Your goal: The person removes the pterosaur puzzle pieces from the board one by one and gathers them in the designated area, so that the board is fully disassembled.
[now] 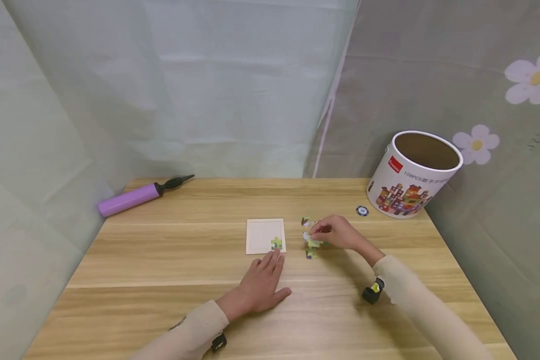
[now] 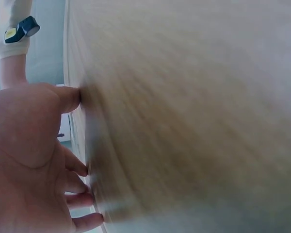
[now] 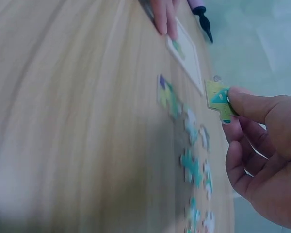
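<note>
My right hand [image 1: 337,232] pinches a green-yellow jigsaw puzzle piece [image 3: 217,99] between thumb and fingers, lifted above the table. Below it lie several loose puzzle pieces [image 3: 190,167], partly covered by the hand in the head view. To their left is a square, pale puzzle tray [image 1: 258,235] with one green piece [image 1: 276,242] in its lower right corner. My left hand [image 1: 262,282] lies with fingers extended, its fingertips at the tray's near edge by that piece. In the left wrist view its fingertips [image 2: 89,222] meet the tabletop.
A purple hand pump [image 1: 130,200] with a black nozzle lies at the back left. At the back right stands a white bucket [image 1: 398,185] printed with toy blocks, a round blue-and-white chip [image 1: 362,210] beside it. Fabric sheets [image 1: 243,90] hang around the wooden table [image 1: 171,270].
</note>
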The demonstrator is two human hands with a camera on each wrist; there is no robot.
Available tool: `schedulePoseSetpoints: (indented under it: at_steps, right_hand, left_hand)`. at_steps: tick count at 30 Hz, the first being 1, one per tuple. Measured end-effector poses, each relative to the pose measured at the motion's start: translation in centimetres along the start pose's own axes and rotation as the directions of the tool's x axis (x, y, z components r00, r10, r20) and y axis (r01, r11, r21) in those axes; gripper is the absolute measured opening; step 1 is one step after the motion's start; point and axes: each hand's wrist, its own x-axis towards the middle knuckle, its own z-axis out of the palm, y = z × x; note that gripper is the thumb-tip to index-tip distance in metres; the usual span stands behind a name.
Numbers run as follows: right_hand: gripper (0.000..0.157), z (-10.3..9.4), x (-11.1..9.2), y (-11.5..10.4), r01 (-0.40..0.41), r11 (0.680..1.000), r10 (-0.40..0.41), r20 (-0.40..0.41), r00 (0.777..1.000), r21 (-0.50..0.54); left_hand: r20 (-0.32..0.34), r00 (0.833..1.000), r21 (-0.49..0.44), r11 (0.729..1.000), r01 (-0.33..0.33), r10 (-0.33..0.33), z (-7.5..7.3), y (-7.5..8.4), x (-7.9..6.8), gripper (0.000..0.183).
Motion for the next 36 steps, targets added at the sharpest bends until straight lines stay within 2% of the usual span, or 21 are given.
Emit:
schedulePoseSetpoints:
  at_steps: [10,17,24,31,36]
  right_hand:
    - [0.004,-0.3,-2.8,1.7,-0.055,0.998,0.055,0.013,0.998,-0.018]
    - [0.004,-0.4,-4.0,2.6,-0.046,0.998,0.047,0.013,0.999,-0.045]
    - [0.004,-0.3,-4.2,2.9,-0.049,0.997,0.049,0.001,0.999,-0.053]
    - [0.005,-0.4,-4.0,3.0,-0.042,0.994,0.041,-0.006,0.999,-0.104]
    - [0.005,-0.8,-3.8,2.8,-0.065,0.994,0.062,-0.03,0.998,-0.087]
  left_hand:
    - [-0.009,1.0,0.017,1.0,-0.011,0.011,-0.2,0.1,-0.1,0.081]
    - [-0.015,1.0,0.039,0.999,-0.014,0.015,-0.2,0.2,-0.1,0.081]
    - [-0.013,1.0,0.022,1.0,-0.008,0.008,-0.1,0.1,-0.1,0.081]
    - [-0.011,1.0,-0.025,1.0,-0.01,0.01,-0.2,0.1,-0.1,0.08]
    - [-0.028,1.0,-0.066,0.998,-0.003,0.001,-0.5,-0.7,-0.6,0.083]
